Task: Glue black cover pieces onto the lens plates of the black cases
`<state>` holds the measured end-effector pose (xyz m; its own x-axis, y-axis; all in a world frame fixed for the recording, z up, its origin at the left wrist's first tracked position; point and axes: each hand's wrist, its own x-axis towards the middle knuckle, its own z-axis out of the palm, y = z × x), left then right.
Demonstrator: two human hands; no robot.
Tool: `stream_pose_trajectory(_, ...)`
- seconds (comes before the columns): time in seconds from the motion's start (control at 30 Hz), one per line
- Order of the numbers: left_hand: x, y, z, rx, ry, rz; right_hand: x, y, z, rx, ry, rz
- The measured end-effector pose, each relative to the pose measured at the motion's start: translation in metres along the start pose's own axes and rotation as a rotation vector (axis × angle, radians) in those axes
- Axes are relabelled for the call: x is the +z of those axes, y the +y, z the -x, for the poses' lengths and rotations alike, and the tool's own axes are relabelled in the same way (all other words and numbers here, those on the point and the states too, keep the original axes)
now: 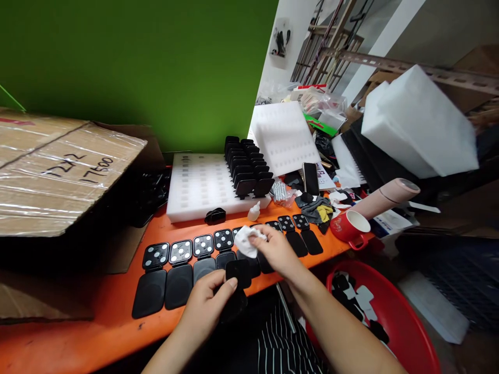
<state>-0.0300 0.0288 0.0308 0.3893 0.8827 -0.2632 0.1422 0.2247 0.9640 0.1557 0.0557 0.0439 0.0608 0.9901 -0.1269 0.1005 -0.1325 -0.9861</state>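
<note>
My left hand (pixel 208 301) grips a black flat hinged piece (pixel 238 271) between thumb and fingers, above the table's front edge. In my right hand (pixel 276 248) is a crumpled white cloth (pixel 245 242), pinched just above and behind that piece. Beneath and beyond both hands, a row of unfolded black hinged pieces (pixel 178 286) lies on the orange table. Their upper panels (pixel 181 251) carry pale round dots. The cloth and my right hand cover part of the row. A small white dropper bottle (pixel 254 212) stands behind the row.
Upright black pieces fill one side of a white foam block (pixel 202 182) at the back. A cardboard box (pixel 58 171) borders the left. To the right are a red mug (pixel 350 228), a pink flask (pixel 390 197), and cloths (pixel 314 209). A red basin (pixel 409 317) sits below.
</note>
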Motion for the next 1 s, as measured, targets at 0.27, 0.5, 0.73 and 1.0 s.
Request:
stream_pose_trajectory(0.27,0.003,-0.006,0.000,-0.258,-0.047,0.416,-0.058,0.004,-0.017,-0.074,0.449,-0.409)
stream_pose_trajectory(0.5,0.002,-0.002,-0.006,-0.240,-0.033,0.364,-0.126,0.022,-0.038,-0.110,0.786,-0.168)
stream_pose_trajectory(0.73,0.002,-0.012,-0.008,-0.223,0.019,0.349,-0.144,0.037,-0.077,-0.057,0.674,0.262)
stream_pose_trajectory(1.0,0.004,-0.014,-0.006,-0.178,0.056,0.253,-0.106,0.047,-0.132,0.032,0.430,0.632)
